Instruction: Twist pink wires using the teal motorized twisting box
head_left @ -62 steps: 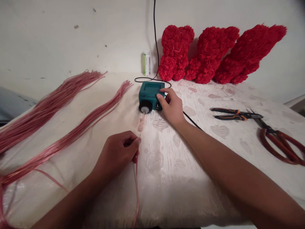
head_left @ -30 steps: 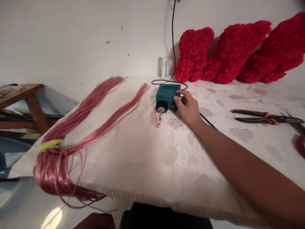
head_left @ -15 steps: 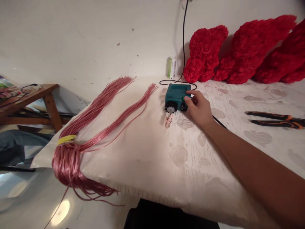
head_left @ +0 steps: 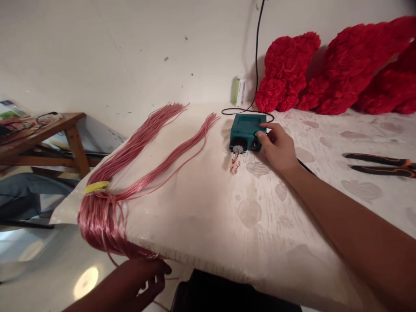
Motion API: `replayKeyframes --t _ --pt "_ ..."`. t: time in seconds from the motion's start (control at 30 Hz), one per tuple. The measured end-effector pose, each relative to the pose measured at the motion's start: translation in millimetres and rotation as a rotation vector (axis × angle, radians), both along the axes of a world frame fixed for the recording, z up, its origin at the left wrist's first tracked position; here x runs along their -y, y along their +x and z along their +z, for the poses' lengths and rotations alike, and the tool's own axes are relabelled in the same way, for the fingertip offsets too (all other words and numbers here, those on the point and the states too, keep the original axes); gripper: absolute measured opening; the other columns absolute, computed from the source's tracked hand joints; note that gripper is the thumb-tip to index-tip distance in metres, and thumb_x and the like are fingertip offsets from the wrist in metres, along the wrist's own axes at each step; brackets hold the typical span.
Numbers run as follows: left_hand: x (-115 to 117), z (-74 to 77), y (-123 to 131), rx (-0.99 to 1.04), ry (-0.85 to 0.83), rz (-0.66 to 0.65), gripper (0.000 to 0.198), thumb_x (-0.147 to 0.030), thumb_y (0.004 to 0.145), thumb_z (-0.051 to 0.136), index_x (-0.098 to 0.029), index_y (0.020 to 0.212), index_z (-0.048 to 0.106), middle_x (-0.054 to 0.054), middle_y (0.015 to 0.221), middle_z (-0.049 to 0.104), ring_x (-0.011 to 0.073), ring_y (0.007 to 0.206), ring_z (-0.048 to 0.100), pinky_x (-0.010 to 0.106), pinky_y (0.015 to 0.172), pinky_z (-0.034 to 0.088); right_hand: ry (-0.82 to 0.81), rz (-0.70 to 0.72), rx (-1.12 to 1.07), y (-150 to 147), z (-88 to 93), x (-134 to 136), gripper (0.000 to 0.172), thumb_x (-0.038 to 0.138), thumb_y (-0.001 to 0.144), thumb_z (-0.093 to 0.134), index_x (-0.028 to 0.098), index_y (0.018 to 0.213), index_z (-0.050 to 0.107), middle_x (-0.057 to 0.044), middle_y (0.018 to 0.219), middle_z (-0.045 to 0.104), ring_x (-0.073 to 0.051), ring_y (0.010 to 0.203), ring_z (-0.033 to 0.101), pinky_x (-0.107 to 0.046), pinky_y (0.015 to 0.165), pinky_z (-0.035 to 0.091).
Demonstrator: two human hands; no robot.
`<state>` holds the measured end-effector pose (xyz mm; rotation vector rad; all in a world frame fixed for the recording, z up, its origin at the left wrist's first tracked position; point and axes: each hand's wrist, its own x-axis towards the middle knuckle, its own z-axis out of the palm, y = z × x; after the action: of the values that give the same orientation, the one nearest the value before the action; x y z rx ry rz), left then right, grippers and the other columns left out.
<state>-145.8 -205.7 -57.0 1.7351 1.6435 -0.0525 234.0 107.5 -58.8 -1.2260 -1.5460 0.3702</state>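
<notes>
- Teal motor box [head_left: 248, 123], on the pale table cover [head_left: 191, 212], has the right hand [head_left: 281, 147] at its right side: fingers loosely curved, index fingertip on the top, thumb by a green button [head_left: 256, 134]; whether it grips cannot be told.
- Below the table's near edge, the left hand [head_left: 141, 275] is half-curled beside glossy pink strands [head_left: 97, 223]; whether it holds one is unclear.
- Those strands sag over the edge, bound by a yellow band [head_left: 96, 187], two tails stretching toward the wall.
- Copper-coloured clip [head_left: 234, 165] protrudes from the box's front.
- Behind: black cable [head_left: 258, 47], white-and-green bottle [head_left: 239, 92], red rose-covered figures [head_left: 289, 65].
- Far right, black-and-orange pliers handles [head_left: 378, 164]; far left, wooden table [head_left: 76, 143].
</notes>
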Motion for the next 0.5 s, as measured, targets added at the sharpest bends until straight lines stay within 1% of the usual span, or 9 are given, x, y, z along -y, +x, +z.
replayKeyframes --t 0.07,0.13,0.2,0.23,0.27,0.33,0.4,0.43,0.5 --pt "-15.8 26.6 3.2 -0.034 0.085 -0.034 0.026 -0.044 0.092 0.059 -0.036 0.11 0.076 0.001 0.11 0.077 0.0232 0.099 0.071 0.03 0.09 0.056 -0.009 0.008 -0.008 0.3 -0.8 -0.7 0.035 0.044 0.091 0.061 0.024 0.118 0.067 0.003 0.065 0.052 -0.017 0.059 0.053 -0.032 0.059 0.041" --pt "-34.0 50.0 3.9 -0.045 0.212 -0.074 0.025 -0.044 0.092 0.057 -0.034 0.102 0.077 0.0 0.098 0.078 0.0212 0.087 0.072 0.025 0.08 0.056 -0.018 0.007 -0.016 0.5 -1.7 -1.8 0.034 0.044 0.091 0.061 0.024 0.118 0.067 0.002 0.066 0.052 -0.017 0.059 0.053 -0.031 0.058 0.041" --pt "-56.0 66.4 1.1 -0.149 0.46 -0.011 0.027 -0.046 0.094 0.053 -0.031 0.096 0.075 -0.002 0.096 0.077 0.0185 0.082 0.07 0.023 0.075 0.053 -0.014 -0.002 -0.01 0.4 -1.7 -2.4 0.034 0.044 0.091 0.061 0.024 0.118 0.067 0.002 0.067 0.052 -0.017 0.059 0.052 -0.031 0.058 0.041" --pt "-67.9 70.7 -1.4 -0.195 0.586 0.001 0.028 -0.047 0.094 0.053 -0.029 0.096 0.073 0.0 0.099 0.076 0.0194 0.087 0.069 0.024 0.079 0.052 -0.003 -0.01 -0.003 0.1 -1.2 -2.2 0.034 0.044 0.091 0.061 0.024 0.117 0.067 0.002 0.067 0.053 -0.017 0.059 0.052 -0.031 0.059 0.041" --pt "-80.0 72.4 -4.4 -0.234 0.682 0.001 0.029 -0.049 0.093 0.054 -0.027 0.101 0.072 0.001 0.104 0.075 0.022 0.095 0.068 0.027 0.086 0.051 0.009 -0.019 0.004 -0.2 -0.4 -1.7 0.034 0.043 0.09 0.061 0.024 0.117 0.067 0.002 0.067 0.053 -0.017 0.06 0.052 -0.031 0.061 0.041" --pt "-102.4 69.1 -9.2 -0.279 0.74 -0.046 0.035 -0.051 0.093 0.052 -0.025 0.107 0.07 0.005 0.111 0.073 0.0264 0.104 0.066 0.033 0.094 0.049 0.022 -0.031 0.012 -0.9 2.1 -0.3 0.034 0.042 0.089 0.061 0.022 0.115 0.068 0.002 0.066 0.054 -0.017 0.062 0.053 -0.031 0.062 0.041" --pt "-120.4 61.9 -9.1 -0.33 0.699 -0.07 0.041 -0.052 0.095 0.046 -0.023 0.114 0.067 0.008 0.118 0.072 0.0293 0.109 0.066 0.036 0.094 0.049 0.007 -0.024 0.011 -1.7 4.5 1.0 0.035 0.043 0.088 0.061 0.019 0.114 0.069 0.002 0.066 0.054 -0.017 0.063 0.053 -0.03 0.063 0.041" --pt "-127.7 58.8 -6.4 -0.365 0.659 -0.064 0.042 -0.051 0.096 0.043 -0.021 0.117 0.066 0.01 0.117 0.072 0.0299 0.107 0.067 0.037 0.091 0.049 -0.005 -0.015 0.009 -2.1 5.3 1.4 0.037 0.043 0.088 0.06 0.019 0.114 0.069 0.002 0.066 0.054 -0.018 0.063 0.053 -0.03 0.063 0.041" --pt "-140.6 55.3 3.7 -0.431 0.56 -0.017 0.043 -0.045 0.098 0.039 -0.02 0.124 0.062 0.01 0.106 0.074 0.03 0.097 0.07 0.037 0.081 0.049 -0.019 -0.004 0.002 -2.7 6.0 1.4 0.038 0.044 0.089 0.059 0.018 0.115 0.068 0.002 0.066 0.054 -0.018 0.064 0.053 -0.03 0.064 0.04"
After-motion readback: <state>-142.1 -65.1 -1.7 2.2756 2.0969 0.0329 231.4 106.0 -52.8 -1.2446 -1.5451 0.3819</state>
